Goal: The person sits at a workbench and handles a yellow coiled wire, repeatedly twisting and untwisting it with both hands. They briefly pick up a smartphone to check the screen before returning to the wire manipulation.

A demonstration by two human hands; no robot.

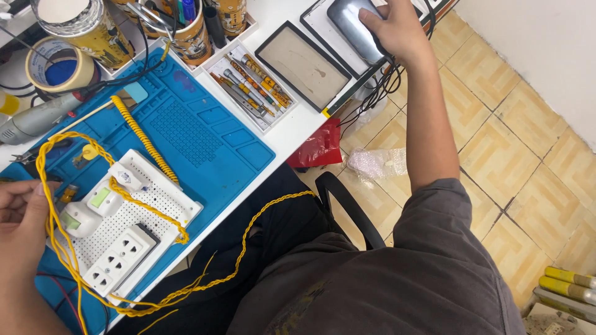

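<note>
Twisted yellow wire (143,214) loops over the white socket board (124,229), pinched in the left hand (22,226); far to the right, the right hand (397,28) grips a grey handset (355,25).

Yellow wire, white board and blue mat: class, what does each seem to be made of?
Yellow wire: likely plastic-insulated, glossy and twisted; the left hand holds it. White board: probably rigid plastic, matt with a grid of small holes. Blue mat: looks like moulded silicone or rubber, matt with recesses.
</note>
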